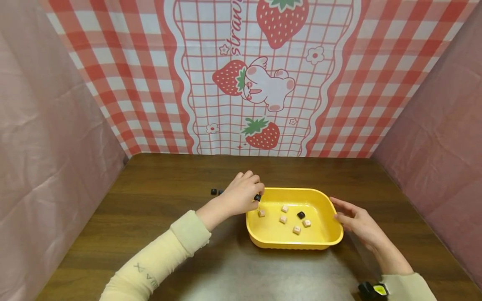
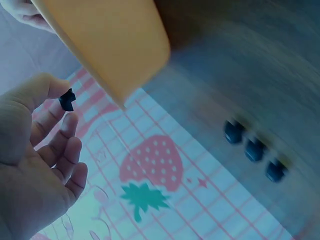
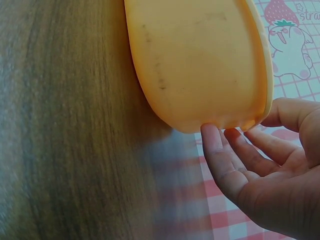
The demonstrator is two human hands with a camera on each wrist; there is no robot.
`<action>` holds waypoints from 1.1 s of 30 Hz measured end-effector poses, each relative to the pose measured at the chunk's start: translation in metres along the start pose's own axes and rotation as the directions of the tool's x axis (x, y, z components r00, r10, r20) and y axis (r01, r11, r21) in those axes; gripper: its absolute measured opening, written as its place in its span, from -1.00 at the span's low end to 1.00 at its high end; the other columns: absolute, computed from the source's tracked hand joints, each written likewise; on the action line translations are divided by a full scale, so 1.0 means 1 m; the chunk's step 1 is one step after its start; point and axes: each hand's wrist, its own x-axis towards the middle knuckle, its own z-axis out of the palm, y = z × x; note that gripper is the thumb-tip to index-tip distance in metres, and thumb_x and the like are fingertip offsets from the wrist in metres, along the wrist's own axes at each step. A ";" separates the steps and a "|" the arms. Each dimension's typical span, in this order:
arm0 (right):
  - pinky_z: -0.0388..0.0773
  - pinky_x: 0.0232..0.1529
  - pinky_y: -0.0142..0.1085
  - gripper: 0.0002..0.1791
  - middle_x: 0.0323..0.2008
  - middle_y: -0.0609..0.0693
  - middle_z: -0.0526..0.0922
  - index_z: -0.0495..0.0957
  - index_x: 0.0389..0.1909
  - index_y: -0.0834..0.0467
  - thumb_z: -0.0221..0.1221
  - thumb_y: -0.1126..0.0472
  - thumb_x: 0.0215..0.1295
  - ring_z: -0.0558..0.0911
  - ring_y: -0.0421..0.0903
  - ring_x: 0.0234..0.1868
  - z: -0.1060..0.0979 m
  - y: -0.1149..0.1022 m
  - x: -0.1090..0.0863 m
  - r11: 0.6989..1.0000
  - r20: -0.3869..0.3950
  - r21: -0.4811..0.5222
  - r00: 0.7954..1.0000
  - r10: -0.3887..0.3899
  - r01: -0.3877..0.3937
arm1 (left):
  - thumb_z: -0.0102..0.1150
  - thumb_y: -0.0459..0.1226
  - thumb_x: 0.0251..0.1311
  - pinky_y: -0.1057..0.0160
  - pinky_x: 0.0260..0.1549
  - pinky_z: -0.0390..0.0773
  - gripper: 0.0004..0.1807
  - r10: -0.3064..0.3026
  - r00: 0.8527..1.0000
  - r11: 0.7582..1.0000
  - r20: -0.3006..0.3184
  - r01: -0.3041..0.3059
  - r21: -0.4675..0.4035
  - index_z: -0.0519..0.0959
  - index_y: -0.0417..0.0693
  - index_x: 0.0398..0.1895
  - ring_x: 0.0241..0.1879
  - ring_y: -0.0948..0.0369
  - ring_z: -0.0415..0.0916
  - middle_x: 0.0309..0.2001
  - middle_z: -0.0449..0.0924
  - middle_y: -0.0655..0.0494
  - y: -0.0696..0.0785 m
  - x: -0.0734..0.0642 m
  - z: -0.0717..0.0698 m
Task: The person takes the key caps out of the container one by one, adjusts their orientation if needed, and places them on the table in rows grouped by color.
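My left hand [image 1: 242, 193] pinches a black keycap [image 1: 257, 197] between thumb and finger, just over the left end of a yellow plastic basin [image 1: 293, 246]. In the left wrist view the pinched keycap [image 2: 67, 100] is held at the fingertips, apart from the basin wall. My right hand [image 1: 359, 223] grips the basin's right end, the thumb at the rim and the fingers against the outer wall [image 3: 200, 65]. Inside the basin lie several pale keycaps [image 1: 296, 230] and one black keycap [image 1: 301, 215].
Left of the basin, three black keycaps [image 2: 254, 149] stand in a row on the brown wooden table [image 1: 162, 188]; the left hand partly hides them in the head view. A strawberry-print cloth [image 1: 244, 104] hangs behind the table, with pink curtains [image 1: 49, 125] at both sides.
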 end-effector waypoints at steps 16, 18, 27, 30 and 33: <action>0.58 -0.11 -0.22 -0.31 0.28 0.39 0.25 0.11 0.41 0.24 0.11 0.14 0.33 0.57 -0.22 -0.10 0.000 0.001 0.000 1.000 -0.002 -0.015 1.000 -0.001 0.001 | 0.36 -0.19 -0.04 0.18 -0.22 0.27 -0.81 -0.050 0.990 0.998 -0.135 0.045 -0.034 0.60 0.08 -0.32 -0.21 0.17 0.31 -0.28 0.47 0.19 -0.058 -0.034 0.004; 0.58 -0.11 -0.22 -0.31 0.28 0.39 0.24 0.10 0.41 0.24 0.11 0.14 0.33 0.57 -0.22 -0.10 0.000 0.001 0.000 1.000 -0.001 -0.015 1.000 -0.001 0.001 | 0.37 -0.20 -0.05 0.17 -0.21 0.28 -0.80 -0.064 0.987 0.998 -0.145 0.060 -0.030 0.60 0.07 -0.32 -0.21 0.16 0.31 -0.28 0.47 0.18 -0.064 -0.039 0.005; 0.58 -0.11 -0.22 -0.29 0.29 0.40 0.23 0.09 0.41 0.24 0.12 0.14 0.32 0.57 -0.20 -0.09 0.001 0.000 -0.001 1.000 0.002 0.003 1.000 0.009 -0.009 | 0.39 -0.25 -0.09 0.10 -0.17 0.32 -0.77 -0.145 0.977 0.989 -0.158 0.141 -0.039 0.60 0.03 -0.31 -0.18 0.11 0.34 -0.24 0.51 0.12 -0.093 -0.057 0.020; 0.58 -0.11 -0.23 -0.29 0.29 0.40 0.23 0.09 0.41 0.25 0.12 0.14 0.32 0.58 -0.23 -0.10 0.001 0.001 -0.001 1.000 0.001 0.006 1.000 0.008 -0.008 | 0.42 -0.25 -0.10 0.06 -0.15 0.34 -0.75 -0.166 0.972 0.986 -0.168 0.160 -0.049 0.60 0.03 -0.30 -0.17 0.10 0.36 -0.23 0.52 0.11 -0.103 -0.062 0.027; 0.59 -0.12 -0.24 -0.30 0.28 0.41 0.23 0.09 0.41 0.26 0.12 0.15 0.32 0.58 -0.24 -0.12 0.002 0.001 0.000 1.000 -0.002 0.008 1.000 0.004 -0.004 | 0.43 -0.24 -0.10 0.06 -0.16 0.33 -0.73 -0.191 0.968 0.981 -0.165 0.183 -0.061 0.61 0.03 -0.28 -0.15 0.09 0.36 -0.22 0.53 0.11 -0.111 -0.066 0.034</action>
